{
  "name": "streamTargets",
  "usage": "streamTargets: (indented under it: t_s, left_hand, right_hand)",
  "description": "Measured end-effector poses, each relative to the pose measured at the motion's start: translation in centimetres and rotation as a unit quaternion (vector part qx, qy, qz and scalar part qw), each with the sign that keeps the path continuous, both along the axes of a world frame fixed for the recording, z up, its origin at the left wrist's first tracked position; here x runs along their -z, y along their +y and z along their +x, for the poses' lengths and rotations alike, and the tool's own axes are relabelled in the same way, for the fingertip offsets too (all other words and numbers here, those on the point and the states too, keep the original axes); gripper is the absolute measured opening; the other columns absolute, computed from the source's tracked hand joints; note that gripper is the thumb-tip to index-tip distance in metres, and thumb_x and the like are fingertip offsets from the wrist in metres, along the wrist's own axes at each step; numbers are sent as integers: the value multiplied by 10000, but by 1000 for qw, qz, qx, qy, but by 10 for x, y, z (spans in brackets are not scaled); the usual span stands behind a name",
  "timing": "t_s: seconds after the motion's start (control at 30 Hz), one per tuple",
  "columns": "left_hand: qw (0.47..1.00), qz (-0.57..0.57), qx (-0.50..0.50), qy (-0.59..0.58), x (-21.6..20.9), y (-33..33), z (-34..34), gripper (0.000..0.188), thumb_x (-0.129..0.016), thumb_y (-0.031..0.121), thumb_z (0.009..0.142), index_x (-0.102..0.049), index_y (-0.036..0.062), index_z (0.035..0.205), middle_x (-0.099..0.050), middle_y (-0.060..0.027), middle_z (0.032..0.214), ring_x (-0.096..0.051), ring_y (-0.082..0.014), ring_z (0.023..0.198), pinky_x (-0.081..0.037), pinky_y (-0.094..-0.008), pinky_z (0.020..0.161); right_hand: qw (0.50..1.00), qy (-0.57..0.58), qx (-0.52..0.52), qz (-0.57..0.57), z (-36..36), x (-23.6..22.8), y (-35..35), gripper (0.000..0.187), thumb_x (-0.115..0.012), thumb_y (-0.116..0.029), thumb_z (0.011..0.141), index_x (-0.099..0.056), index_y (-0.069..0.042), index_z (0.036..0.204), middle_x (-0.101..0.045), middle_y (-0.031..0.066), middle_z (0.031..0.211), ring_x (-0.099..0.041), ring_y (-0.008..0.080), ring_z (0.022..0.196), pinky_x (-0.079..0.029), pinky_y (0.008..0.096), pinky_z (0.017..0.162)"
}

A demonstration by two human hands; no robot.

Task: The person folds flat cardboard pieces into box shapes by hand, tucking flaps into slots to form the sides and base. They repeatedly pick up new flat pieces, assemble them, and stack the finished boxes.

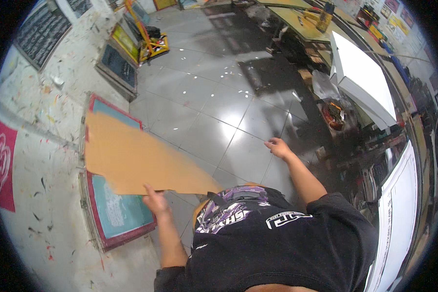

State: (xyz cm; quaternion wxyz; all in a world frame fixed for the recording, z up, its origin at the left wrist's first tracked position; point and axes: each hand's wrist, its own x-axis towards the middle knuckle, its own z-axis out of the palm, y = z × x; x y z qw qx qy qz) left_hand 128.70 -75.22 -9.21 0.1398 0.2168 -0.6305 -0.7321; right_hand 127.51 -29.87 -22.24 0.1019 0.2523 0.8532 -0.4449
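Note:
A large flat sheet of brown cardboard [136,153] hangs at my left side, slightly blurred along its far-right edge. My left hand [155,199] grips it by the lower edge, the fingers partly hidden at the board. Away from my body on the other side, my right hand [278,147] hovers over the tiled floor with nothing visible in it. Its fingers are loosely bent and a little apart. Behind the cardboard, a red-framed screen with a blue-green mesh [119,209] leans against the wall, partly covered by the sheet.
Grey floor tiles [199,97] carry scattered white bits. Dark framed panels [117,68] and a yellow metal stand [153,46] line the left wall. Along the right runs a cluttered workbench [297,22] with a white box-like board [365,80] and a white printed sheet [396,219].

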Motion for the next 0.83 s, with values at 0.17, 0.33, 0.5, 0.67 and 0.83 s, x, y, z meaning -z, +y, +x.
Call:
streamTargets:
  t_s: [0.17, 0.33, 0.5, 0.67, 0.83]
  left_hand:
    - [976, -86, -12, 202, -72, -17, -104, 428, -478, 308, 932, -491, -58, 1155, -576, -138, 1073, -576, -180, 892, -466, -324, 778]
    - [950, 52, 64, 302, -172, -35, -237, 483, -477, 310, 930, -400, -31, 1264, -479, -114, 1243, -468, -230, 1119, -384, -382, 948]
    - [935, 133, 126, 303, -256, -9, -410, 439, -414, 294, 954, -396, 3, 1281, -471, -115, 1275, -452, -249, 1161, -376, -405, 970]
    - [898, 195, 297, 259, -308, 5, -601, 427, -398, 287, 957, -401, 7, 1279, -477, -125, 1277, -465, -265, 1162, -390, -411, 967]
    - [871, 197, 363, 267, -320, 74, -748, 439, -416, 295, 949, -402, 7, 1280, -477, -125, 1277, -473, -272, 1158, -392, -398, 972]
  right_hand:
    - [992, -45, 49, -105, -39, 4, 15, 608, -632, -442, 786, -539, 28, 1161, -601, 192, 1052, -609, 229, 912, -482, 342, 741]
    - [977, -48, 88, -190, -123, 5, 14, 730, -643, -468, 770, -421, 8, 1278, -519, 188, 1206, -568, 250, 995, -468, 371, 767]
    - [965, 14, 160, -210, -231, -2, 12, 970, -675, -536, 708, -215, -17, 1386, -396, 220, 1330, -462, 314, 1153, -470, 364, 777]
    - [838, 91, 328, -427, -301, 37, 12, 1105, -734, -513, 648, -1, -246, 1430, -55, 112, 1497, -44, 312, 1371, -88, 642, 1000]
    - [692, 146, 455, -541, -355, 62, 18, 1061, -694, -513, 694, 21, -243, 1431, 22, 109, 1501, -11, 339, 1369, -22, 642, 1021]
